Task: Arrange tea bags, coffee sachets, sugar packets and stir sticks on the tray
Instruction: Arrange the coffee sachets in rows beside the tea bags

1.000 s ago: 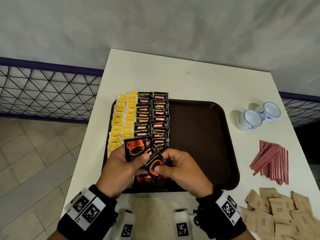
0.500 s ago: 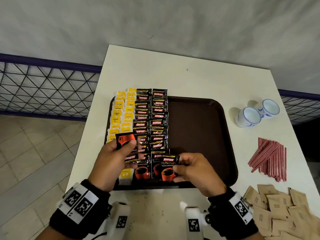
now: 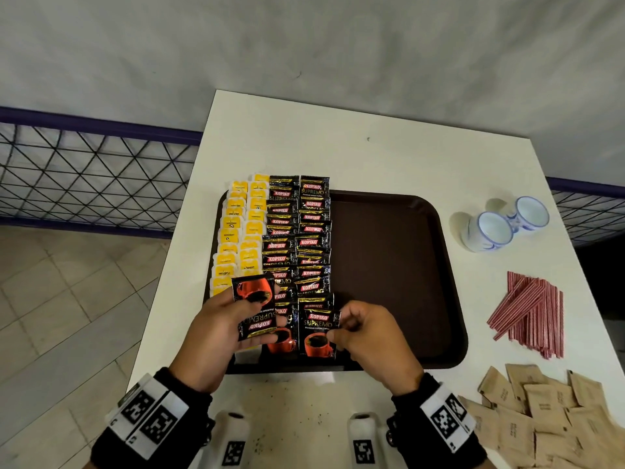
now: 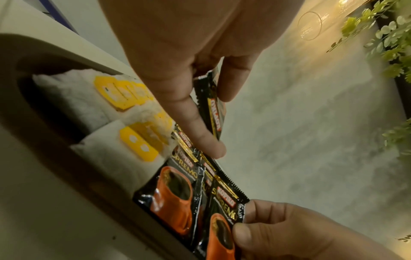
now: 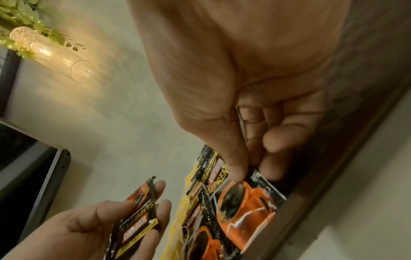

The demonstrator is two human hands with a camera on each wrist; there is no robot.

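Here the left hand (image 3: 216, 328) holds spare coffee sachets (image 3: 255, 308); the right hand (image 3: 367, 336) pinches one sachet's (image 3: 318, 336) edge. Light, thin, slippery, so hold edges.

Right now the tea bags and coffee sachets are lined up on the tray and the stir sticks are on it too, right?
Not quite: the head view shows the stir sticks lying on the table, right of the tray. The tea bags and coffee sachets are lined up on it.

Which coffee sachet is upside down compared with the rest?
The sachet in the left hand: the held coffee sachet has its orange cup at the far end and its lettering inverted, while the tray rows read upright.
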